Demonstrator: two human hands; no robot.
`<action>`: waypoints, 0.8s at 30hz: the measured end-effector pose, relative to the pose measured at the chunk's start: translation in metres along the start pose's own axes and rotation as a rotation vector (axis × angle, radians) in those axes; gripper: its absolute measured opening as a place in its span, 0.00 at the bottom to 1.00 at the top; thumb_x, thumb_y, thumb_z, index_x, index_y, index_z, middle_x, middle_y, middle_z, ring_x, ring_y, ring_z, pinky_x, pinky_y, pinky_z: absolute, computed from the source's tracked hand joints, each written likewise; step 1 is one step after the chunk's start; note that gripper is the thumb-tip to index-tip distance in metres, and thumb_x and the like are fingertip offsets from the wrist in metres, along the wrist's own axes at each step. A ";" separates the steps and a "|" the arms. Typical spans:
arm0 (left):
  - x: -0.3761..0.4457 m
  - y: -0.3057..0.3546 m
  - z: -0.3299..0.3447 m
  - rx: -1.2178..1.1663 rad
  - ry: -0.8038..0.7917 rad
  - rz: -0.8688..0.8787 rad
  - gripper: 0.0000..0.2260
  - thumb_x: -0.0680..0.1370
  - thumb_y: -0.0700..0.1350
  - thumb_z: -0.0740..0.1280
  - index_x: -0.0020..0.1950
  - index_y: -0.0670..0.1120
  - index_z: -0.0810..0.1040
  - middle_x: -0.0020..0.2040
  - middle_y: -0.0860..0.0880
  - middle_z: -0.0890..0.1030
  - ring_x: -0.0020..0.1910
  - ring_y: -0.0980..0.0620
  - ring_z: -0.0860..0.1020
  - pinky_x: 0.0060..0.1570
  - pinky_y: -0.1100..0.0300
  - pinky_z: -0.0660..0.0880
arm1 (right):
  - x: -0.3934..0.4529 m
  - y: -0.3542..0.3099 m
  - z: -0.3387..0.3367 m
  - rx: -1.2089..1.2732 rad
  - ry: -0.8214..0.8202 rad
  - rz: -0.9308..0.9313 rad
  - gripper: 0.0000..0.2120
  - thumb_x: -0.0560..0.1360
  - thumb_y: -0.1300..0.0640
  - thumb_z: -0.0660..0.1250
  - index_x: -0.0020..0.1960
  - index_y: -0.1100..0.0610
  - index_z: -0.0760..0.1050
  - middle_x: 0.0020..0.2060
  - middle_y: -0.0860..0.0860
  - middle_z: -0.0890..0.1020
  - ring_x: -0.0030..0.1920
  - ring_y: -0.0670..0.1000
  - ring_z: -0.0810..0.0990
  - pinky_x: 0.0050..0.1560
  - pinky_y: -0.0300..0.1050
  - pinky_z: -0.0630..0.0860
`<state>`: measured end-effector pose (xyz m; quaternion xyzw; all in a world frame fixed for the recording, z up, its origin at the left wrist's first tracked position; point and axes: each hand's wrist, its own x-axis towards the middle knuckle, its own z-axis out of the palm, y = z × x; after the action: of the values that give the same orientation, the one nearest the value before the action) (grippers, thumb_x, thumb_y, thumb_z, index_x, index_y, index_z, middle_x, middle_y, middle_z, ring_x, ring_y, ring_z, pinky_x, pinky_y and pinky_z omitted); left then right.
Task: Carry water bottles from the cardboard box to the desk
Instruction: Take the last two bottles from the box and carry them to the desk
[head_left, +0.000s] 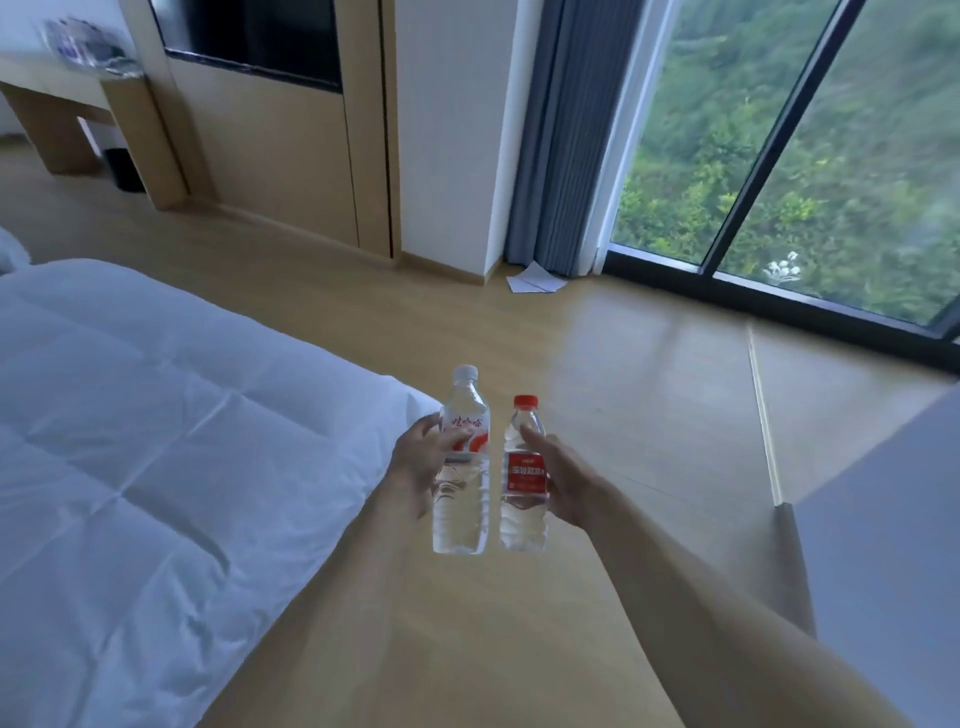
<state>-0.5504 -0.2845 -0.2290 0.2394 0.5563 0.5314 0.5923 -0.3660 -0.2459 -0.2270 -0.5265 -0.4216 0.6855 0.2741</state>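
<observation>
- Water bottles, two of them, are up in the air in front of me, upright and side by side over the wooden floor (597, 364), neither one on the tabletop.
- Far left I see the white bed (130, 415), its quilted cover rumpled, its corner just behind my left hand.
- Up in the top-left corner there's the tabletop (31, 70) of the wooden desk, with a blurred bundle of clear plastic (85, 49) lying on it; I can't tell what it holds.
- My left hand (415, 467) grips the white-capped bottle (462, 467) around its label, fingers curled round the far side, thumb on the near side.
- Just right of it, almost touching, is the red-capped bottle (523, 478) with a red label; my right hand (563, 478) wraps its body, thumb up by the shoulder.
- Beyond the bottles, a white sheet of paper (535, 280) lies on the floor at the foot of the grey curtain (571, 130).
- Right again, the big window (779, 156) shows green foliage outside.
- Far right edge, a pale grey flat surface (883, 519) juts into view.
</observation>
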 end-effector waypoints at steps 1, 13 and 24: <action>0.014 0.005 0.004 0.004 0.000 -0.012 0.13 0.73 0.40 0.75 0.57 0.43 0.82 0.49 0.39 0.85 0.41 0.41 0.84 0.46 0.42 0.81 | 0.010 -0.006 -0.005 0.004 0.022 0.005 0.22 0.82 0.45 0.63 0.64 0.63 0.69 0.45 0.61 0.77 0.39 0.57 0.79 0.42 0.54 0.77; 0.170 0.042 0.083 0.039 0.029 -0.091 0.14 0.74 0.39 0.75 0.57 0.36 0.82 0.38 0.42 0.84 0.31 0.45 0.83 0.29 0.57 0.78 | 0.152 -0.072 -0.074 0.072 0.032 0.051 0.26 0.79 0.45 0.68 0.66 0.63 0.69 0.50 0.62 0.80 0.49 0.62 0.81 0.62 0.68 0.75; 0.310 0.097 0.188 0.057 0.127 -0.092 0.10 0.73 0.43 0.77 0.52 0.42 0.83 0.42 0.43 0.85 0.35 0.46 0.81 0.25 0.59 0.74 | 0.289 -0.174 -0.171 -0.044 0.011 0.104 0.25 0.78 0.42 0.68 0.67 0.57 0.71 0.57 0.59 0.82 0.54 0.58 0.83 0.58 0.60 0.79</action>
<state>-0.4707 0.0820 -0.2195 0.1963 0.6180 0.5016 0.5727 -0.3003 0.1262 -0.2334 -0.5573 -0.4071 0.6866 0.2285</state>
